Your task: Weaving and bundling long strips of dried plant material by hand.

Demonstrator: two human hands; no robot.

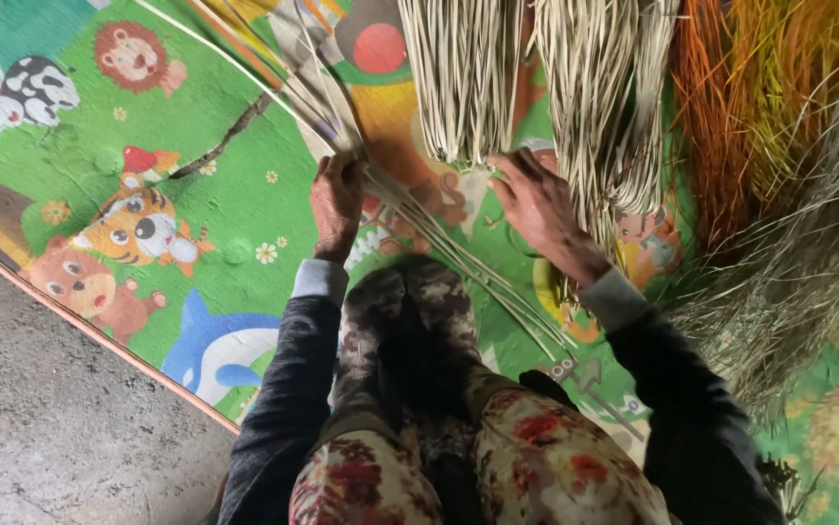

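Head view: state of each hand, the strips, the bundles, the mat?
left hand: closed around loose pale strips, pressing them to the mat
right hand: open, fingers spread, resting at pale bundle ends
loose pale strips: fanned diagonally, flat on mat
pale bundles: gathered, lying side by side
orange bundle: gathered, lying at right
play mat: spread flat

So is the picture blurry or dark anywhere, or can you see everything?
Head view: mostly sharp under soft, even light with no glare; the left hand and right hand on the pale strips are clear. The person's lap at the bottom is dim, and the dry grass on the right looks slightly soft.
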